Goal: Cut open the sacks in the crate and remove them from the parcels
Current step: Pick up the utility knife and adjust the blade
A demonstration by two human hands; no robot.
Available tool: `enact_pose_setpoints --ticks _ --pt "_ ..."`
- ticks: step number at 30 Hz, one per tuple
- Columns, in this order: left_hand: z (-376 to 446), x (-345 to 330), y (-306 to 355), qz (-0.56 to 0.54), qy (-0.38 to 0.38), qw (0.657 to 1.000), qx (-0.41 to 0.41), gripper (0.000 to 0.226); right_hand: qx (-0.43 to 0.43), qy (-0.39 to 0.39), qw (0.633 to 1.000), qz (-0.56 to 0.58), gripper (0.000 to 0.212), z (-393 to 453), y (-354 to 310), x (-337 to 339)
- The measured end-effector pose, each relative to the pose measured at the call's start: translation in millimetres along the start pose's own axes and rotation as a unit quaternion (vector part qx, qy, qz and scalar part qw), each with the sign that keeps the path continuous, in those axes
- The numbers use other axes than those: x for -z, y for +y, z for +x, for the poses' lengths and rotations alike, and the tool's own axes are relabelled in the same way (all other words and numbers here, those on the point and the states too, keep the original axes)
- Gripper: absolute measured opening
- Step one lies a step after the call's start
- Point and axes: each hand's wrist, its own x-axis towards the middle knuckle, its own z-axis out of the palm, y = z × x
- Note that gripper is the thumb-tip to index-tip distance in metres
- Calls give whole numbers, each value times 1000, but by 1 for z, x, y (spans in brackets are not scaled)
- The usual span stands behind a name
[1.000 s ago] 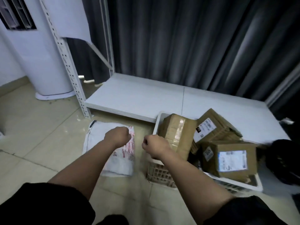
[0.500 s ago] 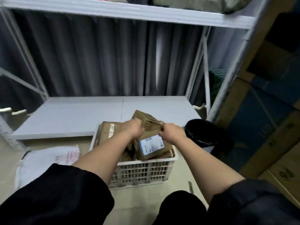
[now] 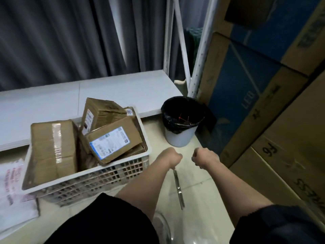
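Both hands, left (image 3: 173,156) and right (image 3: 204,158), hang clenched right of the crate (image 3: 91,180); what they grasp is unclear

Single head view — looking steeply down, close above the floor (image 3: 197,175), facing shelving.

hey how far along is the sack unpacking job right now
Done: a white sack lies flat on the floor beside the crate, and the parcels show bare cardboard. In hand: both fists hover near the bin. Left: I see no uncut sacks.
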Motion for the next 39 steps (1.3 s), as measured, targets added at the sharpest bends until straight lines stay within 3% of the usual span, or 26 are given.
enact_pose_setpoints --ticks 4,7,13,19,26,30,33,36,39 --pt "48 -46 -26 -57 -34 996 67 31 -36 -53 998 -3 32 30 18 -61" --pt "79 -73 -51 -24 -40 996 75 26 -53 -91 994 -14 34 45 24 -106" --pt "114 -95 -83 -38 -6 994 99 38 -103 -130 986 17 31 72 22 -185" --pt "143 -105 -99 -45 -15 994 98 33 -159 -95 976 112 30 90 11 -239" --pt "154 -97 -112 -51 -29 992 109 41 -190 -45 975 106 26 88 6 -269" --pt "154 -92 -110 -52 -61 990 113 41 -219 -129 940 228 29 89 10 -267" --pt "149 -87 -101 -23 -90 990 105 37 -217 -185 860 423 26 91 14 -258" --pt "137 -77 -88 45 -91 992 75 36 -190 -178 828 496 5 87 9 -224" --pt "112 -60 -74 113 -92 988 55 35 -159 -152 820 528 13 74 -6 -176"
